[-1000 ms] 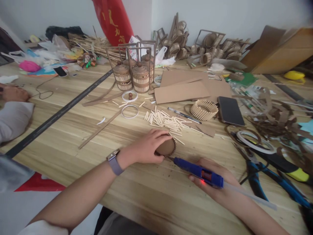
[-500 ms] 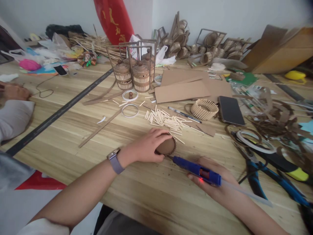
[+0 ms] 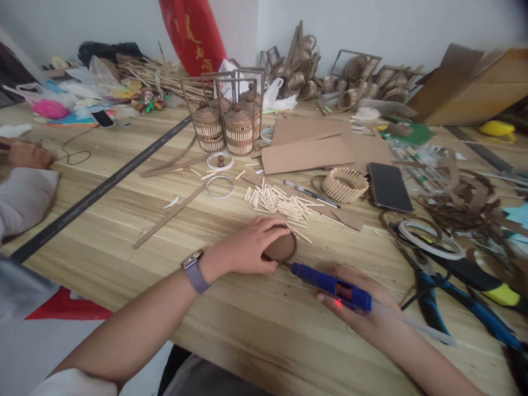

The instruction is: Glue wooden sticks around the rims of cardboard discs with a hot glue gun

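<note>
A small round brown piece (image 3: 282,247) with a ridged rim lies on the wooden table, and my left hand (image 3: 249,245) grips it from its left side, thumb and fingers around the edge. My right hand (image 3: 361,297) is wrapped round a blue glue gun (image 3: 330,286), which has a red light glowing and a clear glue stick (image 3: 424,327) sticking out behind. The gun's nozzle points left and meets the lower right edge of the round piece, or sits very close to it. Just beyond lies a loose pile of short pale sticks (image 3: 280,201).
Behind stand lidded baskets (image 3: 239,129) with tall handles. A ring of pale sticks (image 3: 345,184), a pen (image 3: 312,193) and a dark phone-like slab (image 3: 390,186) lie beyond my hands. Pliers (image 3: 429,280) and a tape roll (image 3: 431,239) are at right. Another person's hand (image 3: 31,154) rests at far left.
</note>
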`<action>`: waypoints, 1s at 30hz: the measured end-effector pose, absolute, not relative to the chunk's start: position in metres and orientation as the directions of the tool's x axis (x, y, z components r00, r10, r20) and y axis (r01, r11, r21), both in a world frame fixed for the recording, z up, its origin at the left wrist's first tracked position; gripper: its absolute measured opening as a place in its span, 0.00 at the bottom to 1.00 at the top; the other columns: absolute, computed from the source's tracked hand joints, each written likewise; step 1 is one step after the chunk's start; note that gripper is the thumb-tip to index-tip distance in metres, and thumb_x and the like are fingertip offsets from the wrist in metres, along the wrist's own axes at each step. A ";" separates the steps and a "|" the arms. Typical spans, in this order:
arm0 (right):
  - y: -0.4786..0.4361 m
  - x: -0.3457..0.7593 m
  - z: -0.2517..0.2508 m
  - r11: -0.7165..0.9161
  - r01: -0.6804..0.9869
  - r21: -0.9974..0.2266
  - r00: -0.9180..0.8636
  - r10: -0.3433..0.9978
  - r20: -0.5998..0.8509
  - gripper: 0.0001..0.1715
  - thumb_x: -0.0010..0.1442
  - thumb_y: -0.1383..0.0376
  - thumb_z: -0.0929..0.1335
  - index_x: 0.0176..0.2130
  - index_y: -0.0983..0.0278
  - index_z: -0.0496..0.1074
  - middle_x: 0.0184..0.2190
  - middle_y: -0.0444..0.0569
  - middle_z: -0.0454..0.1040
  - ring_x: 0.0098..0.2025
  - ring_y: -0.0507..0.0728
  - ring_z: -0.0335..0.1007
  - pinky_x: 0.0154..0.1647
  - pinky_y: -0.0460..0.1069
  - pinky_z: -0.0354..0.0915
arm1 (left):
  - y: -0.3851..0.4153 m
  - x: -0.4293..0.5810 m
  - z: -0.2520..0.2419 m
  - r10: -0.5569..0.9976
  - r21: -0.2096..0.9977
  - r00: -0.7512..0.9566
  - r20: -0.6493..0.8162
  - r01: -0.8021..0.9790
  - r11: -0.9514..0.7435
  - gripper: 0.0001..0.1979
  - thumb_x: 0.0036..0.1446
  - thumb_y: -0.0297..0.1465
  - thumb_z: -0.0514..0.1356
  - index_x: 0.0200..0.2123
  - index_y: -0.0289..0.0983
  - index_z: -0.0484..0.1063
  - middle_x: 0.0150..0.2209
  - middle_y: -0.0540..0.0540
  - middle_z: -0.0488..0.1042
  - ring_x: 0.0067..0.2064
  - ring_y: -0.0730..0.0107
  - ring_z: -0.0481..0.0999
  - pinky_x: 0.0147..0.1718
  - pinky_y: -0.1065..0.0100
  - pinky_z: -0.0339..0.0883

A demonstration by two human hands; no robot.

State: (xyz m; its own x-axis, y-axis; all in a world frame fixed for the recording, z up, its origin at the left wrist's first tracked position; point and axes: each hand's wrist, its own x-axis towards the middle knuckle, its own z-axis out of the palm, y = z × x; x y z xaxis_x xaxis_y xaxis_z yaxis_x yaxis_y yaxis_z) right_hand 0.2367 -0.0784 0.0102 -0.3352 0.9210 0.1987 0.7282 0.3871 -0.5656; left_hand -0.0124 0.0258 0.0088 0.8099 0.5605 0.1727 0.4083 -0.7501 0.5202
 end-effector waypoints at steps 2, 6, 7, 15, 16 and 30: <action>-0.078 0.237 0.009 0.384 0.732 -0.563 -0.332 0.922 0.197 0.15 0.61 0.55 0.67 0.28 0.60 0.66 0.23 0.43 0.69 0.26 0.55 0.68 0.27 0.49 0.62 | 0.026 -0.013 0.008 0.560 0.519 0.809 0.177 0.407 -0.752 0.34 0.48 0.28 0.64 0.60 0.36 0.61 0.62 0.36 0.59 0.65 0.51 0.55 0.63 0.52 0.52; -0.078 0.237 0.008 0.386 0.731 -0.563 -0.333 0.922 0.199 0.15 0.61 0.55 0.67 0.28 0.60 0.66 0.24 0.43 0.70 0.26 0.55 0.68 0.28 0.49 0.62 | 0.027 -0.012 0.007 0.557 0.519 0.811 0.180 0.403 -0.754 0.34 0.49 0.28 0.64 0.60 0.34 0.61 0.62 0.35 0.59 0.65 0.52 0.55 0.64 0.53 0.52; -0.078 0.237 0.008 0.387 0.731 -0.563 -0.334 0.921 0.200 0.15 0.61 0.55 0.67 0.28 0.60 0.66 0.23 0.43 0.69 0.26 0.55 0.68 0.28 0.49 0.62 | 0.027 -0.012 0.007 0.557 0.519 0.811 0.179 0.403 -0.754 0.34 0.49 0.28 0.64 0.60 0.33 0.61 0.62 0.35 0.59 0.65 0.52 0.55 0.64 0.53 0.52; -0.078 0.236 0.006 0.391 0.727 -0.565 -0.326 0.920 0.218 0.16 0.62 0.53 0.66 0.28 0.60 0.66 0.24 0.45 0.71 0.27 0.55 0.68 0.29 0.49 0.63 | 0.026 -0.012 0.009 0.564 0.531 0.806 0.180 0.403 -0.745 0.35 0.48 0.28 0.64 0.60 0.37 0.60 0.62 0.37 0.60 0.64 0.52 0.56 0.63 0.52 0.53; -0.078 0.236 0.006 0.391 0.727 -0.564 -0.319 0.920 0.227 0.16 0.62 0.53 0.67 0.28 0.60 0.66 0.24 0.45 0.71 0.27 0.55 0.68 0.29 0.49 0.63 | 0.026 -0.012 0.009 0.566 0.534 0.805 0.181 0.402 -0.743 0.35 0.47 0.28 0.64 0.60 0.36 0.60 0.62 0.37 0.60 0.64 0.52 0.56 0.63 0.52 0.52; -0.069 0.248 0.020 0.446 0.652 -0.613 -0.480 0.869 0.120 0.12 0.61 0.55 0.66 0.33 0.61 0.71 0.29 0.49 0.75 0.31 0.57 0.71 0.31 0.49 0.66 | 0.028 -0.015 0.010 0.566 0.573 0.805 0.175 0.384 -0.724 0.36 0.47 0.26 0.63 0.61 0.35 0.58 0.63 0.36 0.58 0.65 0.52 0.54 0.64 0.52 0.51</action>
State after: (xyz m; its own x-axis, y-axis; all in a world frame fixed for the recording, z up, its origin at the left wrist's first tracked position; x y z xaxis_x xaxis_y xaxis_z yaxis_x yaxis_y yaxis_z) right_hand 0.2485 -0.0691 0.0203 -0.4804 0.8687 0.1204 0.6524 0.4457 -0.6130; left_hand -0.0151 0.0283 0.0100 0.8054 0.5662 0.1753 0.3844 -0.7241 0.5727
